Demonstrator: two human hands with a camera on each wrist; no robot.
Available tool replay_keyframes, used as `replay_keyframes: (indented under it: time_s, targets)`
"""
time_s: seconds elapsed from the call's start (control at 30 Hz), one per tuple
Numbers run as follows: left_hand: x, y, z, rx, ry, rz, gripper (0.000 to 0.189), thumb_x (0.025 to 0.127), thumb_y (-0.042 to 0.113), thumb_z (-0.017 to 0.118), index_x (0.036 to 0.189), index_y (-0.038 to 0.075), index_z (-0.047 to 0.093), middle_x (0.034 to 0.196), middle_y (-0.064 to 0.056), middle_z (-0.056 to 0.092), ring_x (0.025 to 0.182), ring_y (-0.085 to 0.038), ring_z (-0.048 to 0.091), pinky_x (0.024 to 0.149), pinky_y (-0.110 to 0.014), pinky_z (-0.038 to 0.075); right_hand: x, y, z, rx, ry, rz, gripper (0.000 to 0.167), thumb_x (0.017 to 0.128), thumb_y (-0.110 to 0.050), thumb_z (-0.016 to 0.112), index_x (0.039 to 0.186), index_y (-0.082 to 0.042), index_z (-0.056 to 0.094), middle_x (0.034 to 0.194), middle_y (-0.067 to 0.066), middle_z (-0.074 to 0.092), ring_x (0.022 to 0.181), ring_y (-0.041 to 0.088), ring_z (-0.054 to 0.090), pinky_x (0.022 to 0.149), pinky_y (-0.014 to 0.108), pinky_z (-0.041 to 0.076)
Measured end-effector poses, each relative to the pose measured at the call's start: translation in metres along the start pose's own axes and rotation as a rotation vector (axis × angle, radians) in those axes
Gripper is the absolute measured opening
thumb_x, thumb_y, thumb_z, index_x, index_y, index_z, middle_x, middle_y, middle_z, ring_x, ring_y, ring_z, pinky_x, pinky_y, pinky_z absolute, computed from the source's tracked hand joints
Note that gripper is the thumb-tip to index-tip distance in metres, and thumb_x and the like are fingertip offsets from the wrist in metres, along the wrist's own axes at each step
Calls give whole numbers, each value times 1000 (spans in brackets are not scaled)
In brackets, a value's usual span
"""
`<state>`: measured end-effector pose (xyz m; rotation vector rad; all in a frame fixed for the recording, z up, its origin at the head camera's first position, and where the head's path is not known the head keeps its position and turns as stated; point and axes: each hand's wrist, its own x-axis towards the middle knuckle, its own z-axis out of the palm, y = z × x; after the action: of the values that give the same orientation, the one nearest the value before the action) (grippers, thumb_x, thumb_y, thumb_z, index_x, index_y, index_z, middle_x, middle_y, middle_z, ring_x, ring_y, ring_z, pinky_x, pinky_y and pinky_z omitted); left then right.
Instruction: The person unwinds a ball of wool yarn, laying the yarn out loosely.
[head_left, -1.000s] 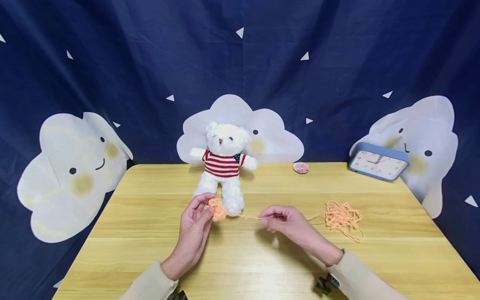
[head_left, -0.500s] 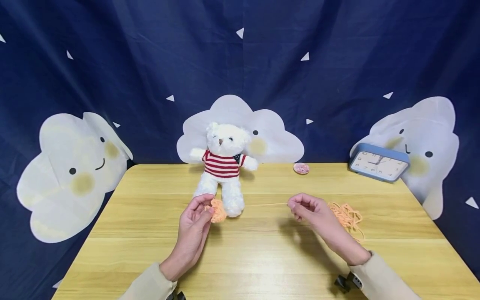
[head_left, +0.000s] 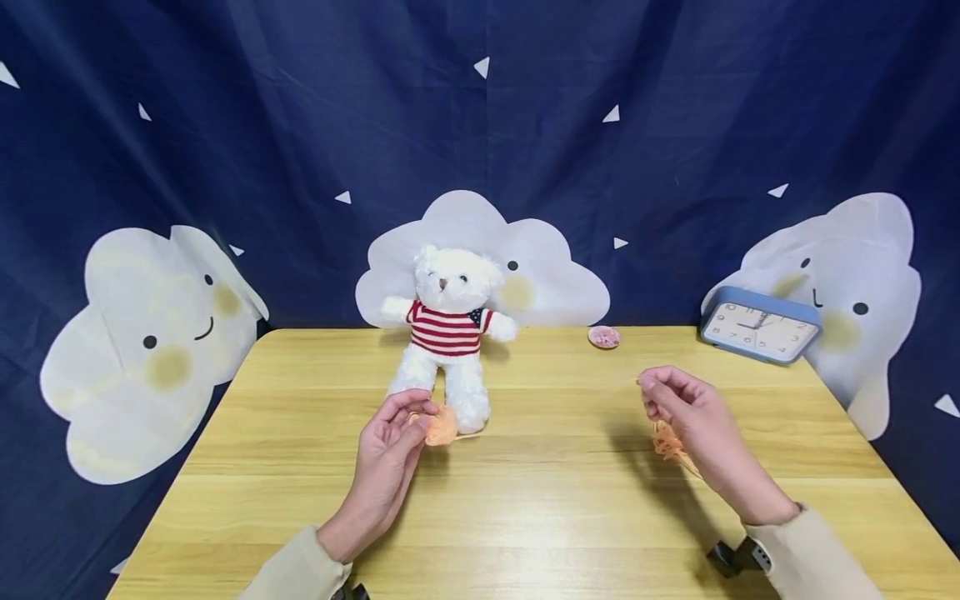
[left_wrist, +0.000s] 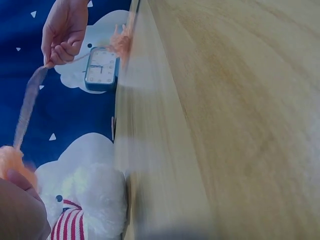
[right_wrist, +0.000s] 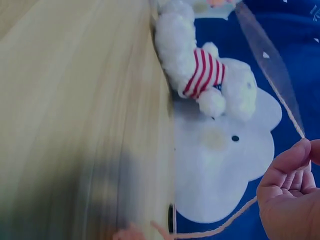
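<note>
Yarn links your two hands, and its line governs the position. Your left hand (head_left: 381,454) grips the orange crocheted piece (head_left: 441,427) between thumb and fingers, above the tabletop (head_left: 525,508), in front of the white bear (head_left: 446,332). Contact between piece and bear's foot cannot be determined. Your right hand (head_left: 693,423) pinches the strand (right_wrist: 290,111) between thumb and forefinger, remaining fingers curled in.

Direction: the piece lies to the left of your right hand, well apart from it and slightly nearer you. The strand's long axis runs crosswise between the two grips. Both wrist views show it blurred for part of its length; in the head view only a short stub beside the piece can be made out, so its tautness is not certified.

Supply: the loose heap (head_left: 666,442) rests on the tabletop below your right fingers, partly hidden by that hand. Your right hand is clearly the nearer of the two to it. The right wrist view shows a tail of yarn (right_wrist: 239,213) running from that hand back toward the heap, hanging in a shallow curve.
</note>
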<state>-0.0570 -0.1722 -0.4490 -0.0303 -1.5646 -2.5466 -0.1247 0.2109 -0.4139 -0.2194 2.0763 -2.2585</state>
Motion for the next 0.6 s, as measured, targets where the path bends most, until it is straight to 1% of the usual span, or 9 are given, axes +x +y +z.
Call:
replay_keyframes:
  time_s: [0.1,0.2,0.33,0.4,0.5,0.6]
  targets:
    - [0,0,0,3,2,-4,33,103,-12,63,136,-13,56,116,-11,69,105,-15,67,85,-17,58,0,-2,-9,90,7,-22,16,111,0,60,106,-4,75,92,0,68,81,12,62,72,21,56]
    - [1,0,-1,3,-4,2,36,104,-10,64,139,-14,54,118,-10,71,108,-14,68,87,-18,58,0,-3,-18,145,12,-50,19,112,2,58,106,-4,75,93,1,68,82,12,62,73,21,57]
    - [2,0,-3,7,-48,15,42,105,-11,60,146,-13,51,124,-11,72,114,-15,68,90,-18,58,-2,-3,-28,186,18,-74,22,112,5,55,106,-3,75,94,2,68,84,12,62,73,20,57]
    - [3,0,-5,14,-76,16,47,103,-14,56,150,-11,50,128,-12,71,114,-14,68,91,-19,58,-3,-3,-33,197,20,-76,23,112,5,54,107,-4,75,94,2,69,84,11,62,73,20,57]
    - [2,0,-6,28,-122,2,59,98,-20,47,156,-8,46,136,-16,67,115,-15,67,91,-20,58,-4,-1,-40,213,30,-72,25,112,7,53,107,-3,75,96,3,69,85,12,63,74,20,57]
    - [1,1,-7,39,-147,-28,70,93,-23,41,160,-4,43,144,-19,63,114,-15,65,90,-21,59,-4,1,-46,234,44,-75,25,111,8,52,108,-2,75,97,4,70,86,12,64,75,21,58]
